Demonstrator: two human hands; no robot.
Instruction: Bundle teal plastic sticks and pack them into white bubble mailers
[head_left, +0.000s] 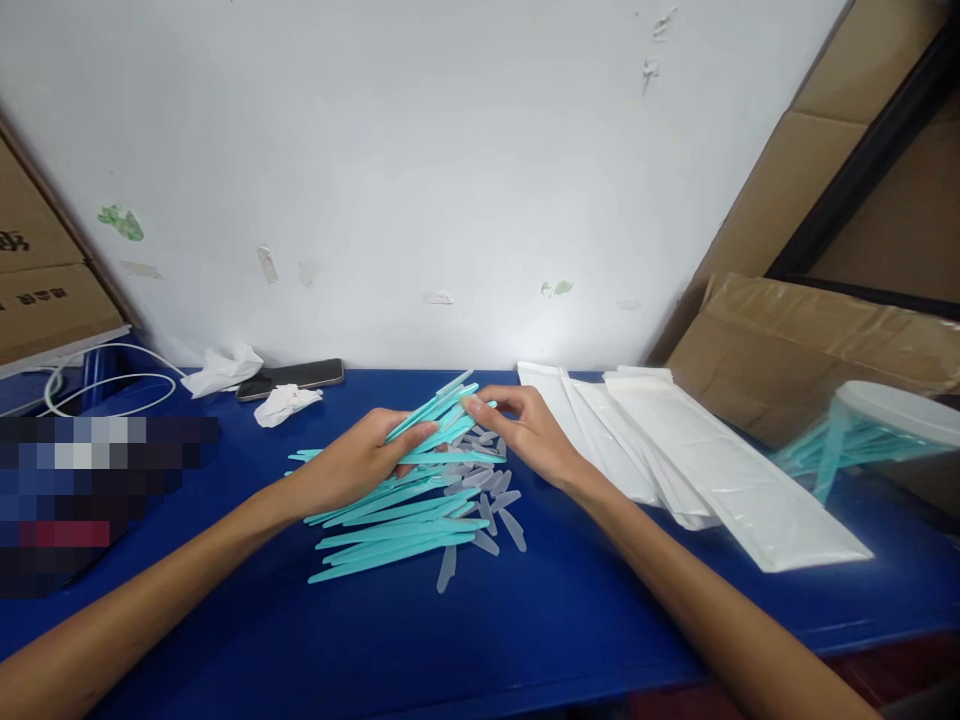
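I see two bare hands at work over a blue table (390,655) pushed against a scuffed white wall (420,180). My left hand (367,455) has its grip closed around a bundle of slim turquoise plastic handles (442,405), thumb on top, the bundle slanting up to the right. My right hand (536,435) has thumb and forefinger pinched on the far tips of that same bundle; I cannot tell whether a smaller piece sits between them.

Below the hands, more turquoise handles lie roughly side by side in a loose pile (397,545) on the table. Translucent grey blade-shaped pieces (512,530) are scattered at the pile's right end. Farther right, flat white packets (697,430) overlap in front of a brown cardboard box (795,345). At the back left, a dark phone (307,375) rests beside crumpled white tissues (286,404).
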